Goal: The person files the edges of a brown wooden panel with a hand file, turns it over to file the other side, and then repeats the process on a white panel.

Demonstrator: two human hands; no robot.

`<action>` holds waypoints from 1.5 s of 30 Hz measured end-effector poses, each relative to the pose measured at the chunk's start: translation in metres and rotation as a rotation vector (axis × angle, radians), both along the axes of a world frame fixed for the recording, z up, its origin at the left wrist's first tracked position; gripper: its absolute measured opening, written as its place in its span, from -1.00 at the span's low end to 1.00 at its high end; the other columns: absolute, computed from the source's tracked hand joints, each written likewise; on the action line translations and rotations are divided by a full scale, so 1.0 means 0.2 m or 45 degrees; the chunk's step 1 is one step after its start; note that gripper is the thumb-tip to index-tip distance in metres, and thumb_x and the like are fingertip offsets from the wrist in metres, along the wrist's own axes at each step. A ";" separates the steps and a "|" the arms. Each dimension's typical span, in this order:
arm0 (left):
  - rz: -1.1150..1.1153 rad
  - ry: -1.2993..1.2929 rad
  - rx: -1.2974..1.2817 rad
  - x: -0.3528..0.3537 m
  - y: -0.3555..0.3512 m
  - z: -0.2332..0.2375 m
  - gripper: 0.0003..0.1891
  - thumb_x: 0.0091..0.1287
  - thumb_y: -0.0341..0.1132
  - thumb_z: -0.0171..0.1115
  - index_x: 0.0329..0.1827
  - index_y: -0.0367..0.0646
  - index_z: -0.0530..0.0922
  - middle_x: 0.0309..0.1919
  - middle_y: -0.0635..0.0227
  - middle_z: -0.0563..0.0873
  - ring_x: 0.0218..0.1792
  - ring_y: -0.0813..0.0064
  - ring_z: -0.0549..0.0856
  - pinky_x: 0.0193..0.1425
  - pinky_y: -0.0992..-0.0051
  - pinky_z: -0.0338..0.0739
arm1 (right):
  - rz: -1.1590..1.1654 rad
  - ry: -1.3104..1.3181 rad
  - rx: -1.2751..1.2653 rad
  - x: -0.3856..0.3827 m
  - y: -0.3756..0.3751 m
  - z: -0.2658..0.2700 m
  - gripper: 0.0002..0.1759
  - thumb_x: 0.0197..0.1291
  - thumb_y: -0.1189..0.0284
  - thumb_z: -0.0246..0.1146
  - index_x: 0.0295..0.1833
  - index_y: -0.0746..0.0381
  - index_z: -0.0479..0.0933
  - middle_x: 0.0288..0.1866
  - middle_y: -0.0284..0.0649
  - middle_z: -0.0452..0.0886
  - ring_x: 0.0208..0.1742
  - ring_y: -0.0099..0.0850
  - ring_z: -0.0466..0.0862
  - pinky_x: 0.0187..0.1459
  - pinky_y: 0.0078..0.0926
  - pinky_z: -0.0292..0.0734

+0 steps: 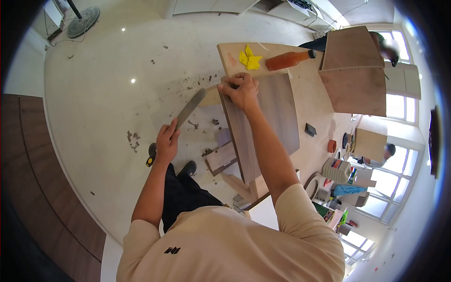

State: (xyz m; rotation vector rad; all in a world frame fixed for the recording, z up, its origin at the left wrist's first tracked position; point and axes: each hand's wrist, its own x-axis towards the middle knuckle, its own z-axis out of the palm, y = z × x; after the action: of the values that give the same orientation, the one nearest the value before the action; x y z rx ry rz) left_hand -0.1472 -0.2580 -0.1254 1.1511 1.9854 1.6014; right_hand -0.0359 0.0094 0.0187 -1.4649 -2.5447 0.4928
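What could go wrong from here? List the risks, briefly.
The long flat metal blade in the left hand points at the right hand, which presses on the grey laminate panel; a slip could cut fingers.
The panel lies along the pale wooden workbench edge with no clamp visible, so it may shift.
Wood scraps on the floor by the feet could cause a stumble.

My left hand point(167, 141) hides the flat tool point(190, 109) handle; my right hand point(242, 90) covers a panel point(275, 117) corner.
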 end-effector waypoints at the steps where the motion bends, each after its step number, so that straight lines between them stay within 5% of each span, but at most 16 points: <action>1: -0.018 -0.017 0.003 0.00 0.03 0.00 -0.45 0.42 -0.45 0.32 0.48 0.06 0.51 -0.31 0.22 0.56 -0.36 0.30 0.55 -0.21 0.41 0.53 | 0.012 0.042 0.015 0.01 0.01 -0.02 -0.51 0.04 -0.09 0.47 -0.01 -0.03 0.81 0.28 -0.21 0.51 0.34 -0.05 0.38 0.46 -0.08 0.18; 6: -0.124 -0.055 0.087 -0.03 0.23 0.04 -0.44 0.38 -0.47 0.35 0.45 0.06 0.54 -0.38 0.23 0.54 -0.41 0.29 0.52 -0.27 0.37 0.50 | 0.057 0.188 0.295 0.28 0.02 -0.16 -0.52 0.35 0.04 0.27 0.27 0.02 0.66 0.51 -0.08 0.38 0.46 0.02 0.37 0.48 0.04 0.17; 10: -0.221 -0.042 0.151 -0.05 0.36 0.01 -0.44 0.35 -0.48 0.35 0.43 0.09 0.56 -0.42 0.21 0.51 -0.44 0.24 0.52 -0.30 0.32 0.48 | -0.063 -0.200 0.302 0.65 -0.07 -0.13 -0.39 0.53 0.03 -0.01 0.56 0.06 0.37 0.65 -0.06 0.22 0.65 0.01 0.15 0.58 0.10 -0.03; 18: -0.444 0.316 0.175 -0.02 0.61 0.17 -0.40 0.29 -0.41 0.39 0.43 0.22 0.56 -0.41 0.27 0.50 -0.41 0.21 0.52 -0.28 0.26 0.46 | -0.210 -0.271 0.237 0.72 -0.15 -0.09 -0.35 0.53 -0.02 -0.07 0.60 0.03 0.31 0.70 -0.13 0.15 0.70 -0.05 0.08 0.62 0.08 -0.16; 24: -0.473 -0.025 -0.035 -0.24 0.61 0.12 -0.40 0.33 -0.38 0.36 0.45 0.33 0.53 -0.38 0.30 0.50 -0.29 0.25 0.54 -0.07 0.23 0.41 | -0.215 -0.281 0.254 0.71 -0.14 -0.08 -0.35 0.53 -0.01 -0.04 0.58 0.04 0.33 0.69 -0.13 0.17 0.69 -0.05 0.09 0.62 0.10 -0.14; 27: -0.526 0.247 -0.065 -0.20 0.65 0.23 -0.40 0.36 -0.35 0.34 0.47 0.37 0.51 -0.36 0.30 0.52 -0.30 0.24 0.55 -0.08 0.23 0.42 | -0.207 -0.263 0.259 0.70 -0.16 -0.08 -0.36 0.52 -0.01 -0.04 0.58 0.04 0.34 0.68 -0.13 0.18 0.69 -0.04 0.09 0.61 0.10 -0.14; 30: -0.454 0.465 0.065 -0.21 0.68 0.31 -0.38 0.27 -0.44 0.41 0.41 0.27 0.58 -0.44 0.27 0.47 -0.45 0.19 0.51 -0.29 0.27 0.48 | -0.198 -0.288 0.273 0.71 -0.15 -0.08 -0.36 0.52 0.00 -0.04 0.57 0.03 0.35 0.68 -0.13 0.18 0.68 -0.04 0.10 0.61 0.10 -0.13; 33: -0.548 0.273 -0.210 -0.33 0.64 0.27 -0.42 0.38 -0.31 0.32 0.47 0.41 0.50 -0.34 0.33 0.52 -0.29 0.26 0.56 -0.06 0.23 0.44 | -0.210 -0.294 0.272 0.70 -0.14 -0.07 -0.37 0.52 0.00 -0.04 0.57 0.03 0.35 0.68 -0.13 0.18 0.68 -0.04 0.10 0.61 0.10 -0.13; 42: -0.697 0.729 -0.363 -0.30 0.70 0.52 -0.48 0.44 -0.28 0.21 0.46 0.40 0.51 -0.20 0.31 0.58 -0.15 0.25 0.62 0.03 0.17 0.44 | -0.201 -0.289 0.285 0.70 -0.15 -0.08 -0.37 0.51 0.01 -0.01 0.57 0.03 0.35 0.68 -0.13 0.20 0.67 -0.04 0.12 0.61 0.11 -0.12; 45: -0.630 0.656 -0.522 -0.38 0.66 0.53 -0.47 0.39 -0.25 0.29 0.43 0.41 0.54 -0.32 0.33 0.51 -0.21 0.28 0.57 -0.05 0.26 0.43 | -0.203 -0.269 0.283 0.70 -0.15 -0.07 -0.37 0.51 0.02 0.00 0.57 0.03 0.36 0.67 -0.13 0.20 0.67 -0.03 0.12 0.60 0.12 -0.11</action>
State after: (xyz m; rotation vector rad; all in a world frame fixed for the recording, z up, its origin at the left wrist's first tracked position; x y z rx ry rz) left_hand -0.2239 -0.1255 -0.0189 1.8098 1.9541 0.6576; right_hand 0.1041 -0.0211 0.0049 -1.6936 -2.5053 0.0309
